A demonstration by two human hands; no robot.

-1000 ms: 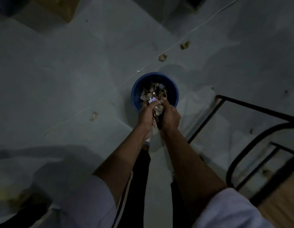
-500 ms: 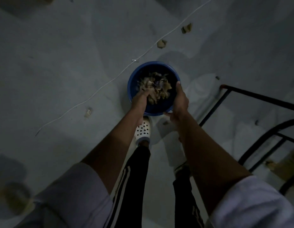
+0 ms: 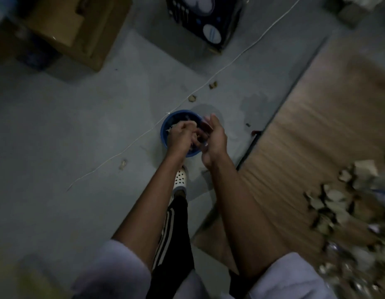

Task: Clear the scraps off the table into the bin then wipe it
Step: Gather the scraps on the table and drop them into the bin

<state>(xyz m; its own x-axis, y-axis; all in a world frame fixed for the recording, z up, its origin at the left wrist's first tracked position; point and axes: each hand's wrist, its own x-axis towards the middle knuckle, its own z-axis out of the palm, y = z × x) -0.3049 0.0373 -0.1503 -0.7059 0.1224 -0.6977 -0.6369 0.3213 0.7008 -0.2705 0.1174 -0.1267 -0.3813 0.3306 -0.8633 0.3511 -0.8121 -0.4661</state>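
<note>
The blue bin [image 3: 165,131] stands on the grey floor with pale scraps inside it, mostly hidden by my hands. My left hand [image 3: 180,138] hovers over the bin with its fingers curled, and I see nothing held in it. Beside it, my right hand [image 3: 216,138] is above the bin's right rim, fingers fairly straight, touching the left hand's fingers. The wooden table [image 3: 316,130] fills the right side. A blurred pile of paper scraps [image 3: 340,201] lies on its near right part.
A thin white cable [image 3: 230,61] runs diagonally across the floor behind the bin. Three loose scraps [image 3: 192,98] lie on the floor. A cardboard box [image 3: 75,29] and a dark printed box [image 3: 204,20] stand at the far side. My white shoe [image 3: 180,179] is just below the bin.
The view swung up and right, bringing the table and its scrap pile into sight. My hands came together over the bin; the right hand left the rim.
</note>
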